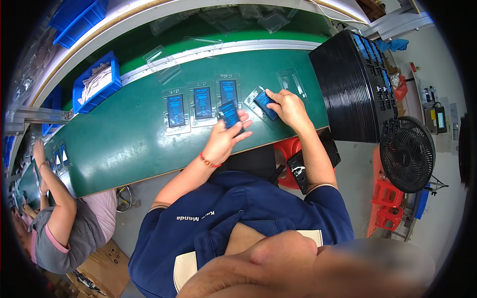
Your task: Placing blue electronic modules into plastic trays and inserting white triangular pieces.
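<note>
My left hand (224, 140) is closed on a flat black phone battery (230, 113) with a blue label, held tilted over the bench's near part. To its right, my right hand (289, 109) grips another blue-labelled battery (265, 103), thumb and fingers at its upper right side. That battery lies at an angle over a clear plastic tray (250, 102); whether it is fully seated in it I cannot tell. Three more batteries, a left one (175, 111), a middle one (202, 103) and a right one (228, 89), sit in clear trays in a row.
An unfilled clear tray (292, 82) lies right of my hands, beside a tall stack of black trays (343, 89). Clear lids (161, 64) lie at the bench's back. A blue bin (97, 82) holds cloths. A black fan (408, 154) stands right; a co-worker (69, 223) is left.
</note>
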Demonstrator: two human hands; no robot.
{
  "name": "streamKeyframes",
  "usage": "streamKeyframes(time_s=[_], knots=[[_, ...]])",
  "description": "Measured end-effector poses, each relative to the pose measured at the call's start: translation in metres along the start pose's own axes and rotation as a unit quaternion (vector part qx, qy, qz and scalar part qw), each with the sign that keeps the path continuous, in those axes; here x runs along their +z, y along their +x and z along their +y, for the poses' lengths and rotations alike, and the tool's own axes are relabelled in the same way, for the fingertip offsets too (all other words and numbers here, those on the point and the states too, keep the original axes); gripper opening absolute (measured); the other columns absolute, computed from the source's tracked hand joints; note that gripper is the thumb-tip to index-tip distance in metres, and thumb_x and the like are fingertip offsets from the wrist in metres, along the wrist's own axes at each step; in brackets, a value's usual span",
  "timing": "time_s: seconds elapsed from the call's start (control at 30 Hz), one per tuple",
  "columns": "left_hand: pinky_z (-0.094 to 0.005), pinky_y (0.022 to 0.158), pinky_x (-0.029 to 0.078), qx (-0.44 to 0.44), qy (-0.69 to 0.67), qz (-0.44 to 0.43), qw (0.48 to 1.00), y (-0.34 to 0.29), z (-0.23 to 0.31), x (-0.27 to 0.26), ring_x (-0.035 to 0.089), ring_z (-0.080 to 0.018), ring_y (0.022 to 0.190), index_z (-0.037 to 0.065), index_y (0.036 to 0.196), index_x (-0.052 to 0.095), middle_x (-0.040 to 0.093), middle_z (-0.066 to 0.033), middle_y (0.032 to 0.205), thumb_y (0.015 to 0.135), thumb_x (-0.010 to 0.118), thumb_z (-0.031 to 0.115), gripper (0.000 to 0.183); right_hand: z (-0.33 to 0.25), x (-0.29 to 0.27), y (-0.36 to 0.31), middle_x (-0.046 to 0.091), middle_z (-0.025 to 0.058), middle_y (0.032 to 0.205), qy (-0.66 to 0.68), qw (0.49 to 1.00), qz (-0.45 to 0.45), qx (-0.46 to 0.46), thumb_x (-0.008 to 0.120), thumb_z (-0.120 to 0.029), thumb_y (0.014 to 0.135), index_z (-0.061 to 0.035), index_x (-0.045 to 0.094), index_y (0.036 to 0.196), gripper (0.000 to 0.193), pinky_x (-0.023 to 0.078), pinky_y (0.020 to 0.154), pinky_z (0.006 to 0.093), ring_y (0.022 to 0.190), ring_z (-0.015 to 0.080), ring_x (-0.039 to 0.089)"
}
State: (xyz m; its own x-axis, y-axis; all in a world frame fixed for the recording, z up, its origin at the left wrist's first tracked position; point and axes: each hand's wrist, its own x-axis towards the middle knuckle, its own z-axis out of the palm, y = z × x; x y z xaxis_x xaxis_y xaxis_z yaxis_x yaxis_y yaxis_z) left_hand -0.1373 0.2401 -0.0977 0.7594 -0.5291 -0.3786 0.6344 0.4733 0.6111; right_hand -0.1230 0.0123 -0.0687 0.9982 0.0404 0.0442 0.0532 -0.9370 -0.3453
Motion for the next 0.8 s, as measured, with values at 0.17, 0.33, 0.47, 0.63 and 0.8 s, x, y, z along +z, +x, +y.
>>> streamKeyframes(time_s=[0.17,0.33,0.47,0.63,0.8], knots=[[-0.0447,0.101,0.045,-0.016,-0.06,0.017,0.998,0.033,-0.021,0.019,0.048,-0.0283,0.123,0.0,0.136,0.037,0.046,-0.0183,0.133,0.095,0.048,0.0,0.043,0.009,0.012,-0.009,0.062,0.0134,0.078,0.005,1.0,0.018,-0.02,0.069,-0.02,0.079,-0.0087,0.067,0.112,0.034,0.052,0.068,0.0413,0.076,0.032,0.062],[-0.0446,0.102,0.044,0.002,-0.064,0.014,0.998,0.042,-0.023,0.027,0.045,-0.0293,0.127,0.0,0.14,0.031,0.041,-0.0195,0.138,0.094,0.047,-0.001,0.049,0.007,0.016,-0.015,0.063,0.0124,0.079,-0.091,0.995,0.028,-0.028,0.068,-0.02,0.08,-0.0041,0.067,0.107,0.031,0.052,0.066,0.0407,0.076,0.0299,0.063],[-0.0442,0.1,0.046,0.015,-0.058,-0.009,0.998,0.046,-0.021,0.022,0.046,-0.0297,0.126,0.004,0.145,0.022,0.041,-0.0205,0.138,0.095,0.047,-0.001,0.056,0.0,0.015,-0.011,0.063,0.0099,0.08,-0.16,0.984,0.054,-0.059,0.067,-0.02,0.08,-0.0025,0.067,0.105,0.031,0.051,0.067,0.0387,0.08,0.0273,0.062],[-0.0353,0.073,0.059,0.106,0.105,-0.051,0.988,0.035,-0.013,0.026,0.059,-0.0243,0.109,0.021,0.148,-0.012,0.047,-0.0189,0.131,0.092,0.048,-0.005,0.086,-0.021,0.008,-0.024,0.066,0.01,0.087,0.238,0.965,0.096,-0.063,0.068,-0.013,0.082,-0.0017,0.065,0.112,0.033,0.047,0.076,0.0329,0.08,0.0204,0.06],[-0.0306,0.063,0.058,0.06,0.231,-0.062,0.969,0.039,0.002,0.038,0.061,-0.0206,0.105,0.019,0.146,-0.021,0.054,-0.0195,0.124,0.088,0.06,-0.002,0.102,0.004,0.018,-0.013,0.061,-0.0009,0.079,0.523,0.837,0.156,0.046,0.067,-0.006,0.085,-0.0014,0.063,0.093,0.011,0.045,0.063,0.021,0.072,0.0038,0.053]])
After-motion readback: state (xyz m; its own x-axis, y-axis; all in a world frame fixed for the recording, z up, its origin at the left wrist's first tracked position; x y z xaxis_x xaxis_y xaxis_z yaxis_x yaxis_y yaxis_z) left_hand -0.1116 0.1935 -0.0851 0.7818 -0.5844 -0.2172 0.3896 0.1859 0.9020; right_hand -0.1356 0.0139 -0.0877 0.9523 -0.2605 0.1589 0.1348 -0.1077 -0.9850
